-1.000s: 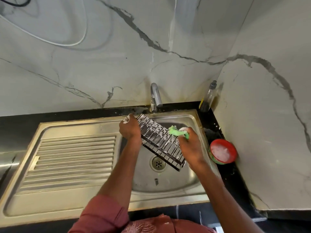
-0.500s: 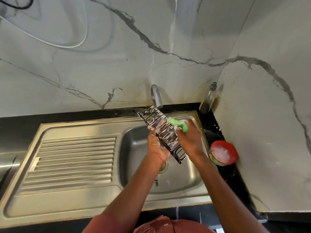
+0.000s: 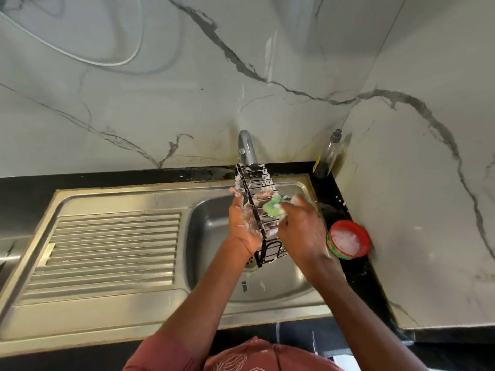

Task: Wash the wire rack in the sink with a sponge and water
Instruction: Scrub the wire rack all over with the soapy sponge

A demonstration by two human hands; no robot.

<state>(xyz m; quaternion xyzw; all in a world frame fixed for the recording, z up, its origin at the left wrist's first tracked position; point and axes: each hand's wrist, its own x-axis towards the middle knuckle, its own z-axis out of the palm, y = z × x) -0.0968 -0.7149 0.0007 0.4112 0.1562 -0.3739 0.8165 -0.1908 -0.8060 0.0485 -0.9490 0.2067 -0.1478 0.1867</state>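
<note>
We hold the black soapy wire rack (image 3: 257,210) upright with our left hand (image 3: 245,226), so our right hand (image 3: 301,228), gripping the green foamy sponge (image 3: 273,207), can scrub it above the steel sink (image 3: 214,263).

Red tub (image 3: 349,239) of suds, clear bottle (image 3: 328,155) — both on black counter (image 3: 107,180).

Both forearms reach forward, soapy left hand (image 3: 245,223) gripping, right hand (image 3: 301,228) curled, hands close together.
</note>
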